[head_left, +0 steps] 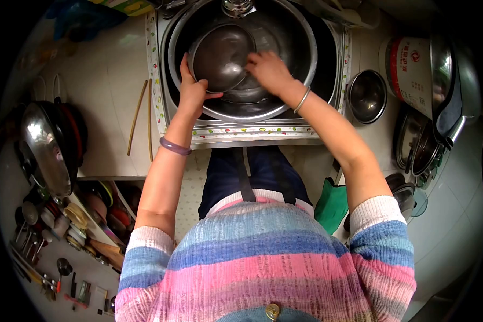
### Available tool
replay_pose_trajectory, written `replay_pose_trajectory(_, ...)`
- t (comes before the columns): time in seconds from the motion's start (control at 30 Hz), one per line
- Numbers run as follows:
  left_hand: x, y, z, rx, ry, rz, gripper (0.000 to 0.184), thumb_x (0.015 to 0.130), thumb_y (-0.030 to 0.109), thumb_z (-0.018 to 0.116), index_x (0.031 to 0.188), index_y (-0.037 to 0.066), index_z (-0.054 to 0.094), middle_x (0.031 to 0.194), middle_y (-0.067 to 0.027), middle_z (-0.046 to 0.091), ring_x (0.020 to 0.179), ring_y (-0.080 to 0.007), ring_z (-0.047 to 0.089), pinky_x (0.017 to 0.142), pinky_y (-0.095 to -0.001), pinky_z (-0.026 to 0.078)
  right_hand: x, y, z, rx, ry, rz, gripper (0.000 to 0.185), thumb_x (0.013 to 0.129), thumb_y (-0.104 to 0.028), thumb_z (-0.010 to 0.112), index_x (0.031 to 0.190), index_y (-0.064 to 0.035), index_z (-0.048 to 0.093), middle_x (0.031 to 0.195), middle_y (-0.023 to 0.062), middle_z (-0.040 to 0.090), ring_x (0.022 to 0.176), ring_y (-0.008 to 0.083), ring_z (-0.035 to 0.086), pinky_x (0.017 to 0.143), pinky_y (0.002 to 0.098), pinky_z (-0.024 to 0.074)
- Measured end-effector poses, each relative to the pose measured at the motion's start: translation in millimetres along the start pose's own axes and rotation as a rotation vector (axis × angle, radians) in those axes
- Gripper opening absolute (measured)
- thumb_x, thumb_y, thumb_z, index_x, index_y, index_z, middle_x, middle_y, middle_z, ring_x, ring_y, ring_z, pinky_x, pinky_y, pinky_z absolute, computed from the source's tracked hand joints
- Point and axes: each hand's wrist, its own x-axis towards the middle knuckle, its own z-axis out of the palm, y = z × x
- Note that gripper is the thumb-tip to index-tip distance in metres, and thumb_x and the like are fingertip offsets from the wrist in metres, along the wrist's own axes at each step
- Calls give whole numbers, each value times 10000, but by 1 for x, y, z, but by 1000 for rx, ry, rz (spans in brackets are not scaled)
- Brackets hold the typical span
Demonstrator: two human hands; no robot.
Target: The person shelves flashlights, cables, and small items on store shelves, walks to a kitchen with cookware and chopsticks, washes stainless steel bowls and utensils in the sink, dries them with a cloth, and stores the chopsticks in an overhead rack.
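A small metal bowl (222, 56) is tilted inside a large metal basin (310, 48), which stands in the sink under the faucet (238, 6). My left hand (192, 88) grips the small bowl by its left and lower rim, thumb and fingers around the edge. At the bowl's right side is my right hand (268, 70), its fingers curled and a little blurred near the rim. Whether those fingers hold something is hidden. Some water shows in the bottom of the basin.
Two chopsticks (138, 118) lie on the counter left of the sink. Another metal bowl (366, 96) stands right of it, near a white bucket (415, 75). Pans and lids (48, 147) stand at the left. A green cloth (330, 205) hangs below the counter.
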Motion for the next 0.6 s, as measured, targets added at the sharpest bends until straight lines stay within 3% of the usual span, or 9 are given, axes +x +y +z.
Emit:
replay_pose_trajectory(0.07, 7, -13, 7, 65, 76, 201, 803, 727, -150, 311, 1409, 218, 100, 1400, -160, 224, 1149, -352, 450, 676, -379, 585, 4, 13, -6, -154, 104, 8, 207, 764, -114, 514, 928, -98, 639, 1050, 92, 564, 930, 272, 540, 857, 382, 425)
replay_pose_trajectory(0.17, 29, -34, 14, 90, 188, 336, 743, 756, -140, 328, 1397, 195, 158, 1368, -165, 287, 1132, -332, 468, 653, -350, 584, 5, 15, 8, -351, -126, 362, 186, 766, -115, 510, 903, -88, 633, 1041, 119, 562, 947, 274, 547, 851, 395, 429)
replay_pose_trajectory(0.2, 42, -43, 14, 72, 222, 369, 695, 779, -131, 349, 1386, 169, 193, 1346, -169, 325, 1113, -325, 486, 634, -338, 585, -5, 20, 29, -305, -55, 279, 188, 776, -122, 501, 910, -76, 626, 1033, 138, 561, 966, 295, 546, 841, 399, 436)
replay_pose_trajectory(0.3, 81, -80, 6, 102, 324, 253, 565, 804, -74, 452, 1315, 76, 265, 1269, -187, 403, 1003, -320, 544, 581, -329, 585, -6, 9, 4, -304, -245, 158, 224, 787, -112, 516, 987, -74, 610, 1069, 147, 556, 988, 327, 543, 838, 400, 444)
replay_pose_trajectory(0.43, 61, -43, 39, 30, 504, -76, 459, 791, -1, 575, 1184, -57, 345, 1142, -224, 492, 835, -313, 606, 499, -323, 576, -8, 38, 22, 6, 67, 595, 263, 735, -79, 558, 987, -73, 634, 1016, 125, 577, 903, 299, 577, 768, 354, 465)
replay_pose_trajectory(0.5, 91, -100, 28, -166, 243, -2, 319, 805, 19, 541, 1080, -48, 393, 953, -202, 534, 633, -230, 557, 380, -270, 421, -9, 20, -2, 477, 176, 627, 285, 711, -66, 566, 985, -62, 646, 976, 116, 586, 841, 272, 589, 726, 319, 469)
replay_pose_trajectory(0.53, 105, -127, 22, -265, 110, 15, 252, 812, 30, 523, 1028, -43, 417, 859, -191, 554, 532, -189, 533, 321, -244, 344, -4, -24, -41, 608, 384, 449, 279, 720, -45, 545, 977, -46, 655, 863, 95, 570, 783, 205, 580, 704, 277, 454)
replay_pose_trajectory(0.57, 95, -121, 25, -362, 25, -94, 165, 833, 58, 492, 962, -24, 431, 777, -164, 540, 475, -160, 488, 316, -232, 312, -2, -39, -47, 575, 433, 559, 292, 718, -22, 540, 986, -49, 653, 838, 72, 527, 782, 174, 559, 690, 259, 447)
replay_pose_trajectory(0.6, 85, -113, 29, -450, -52, -211, 101, 854, 87, 461, 896, -4, 446, 694, -138, 527, 419, -131, 443, 311, -219, 280, 0, -62, -52, 475, 590, 367, 344, 706, 12, 519, 1012, -71, 651, 868, 74, 490, 873, 177, 555, 721, 267, 455)
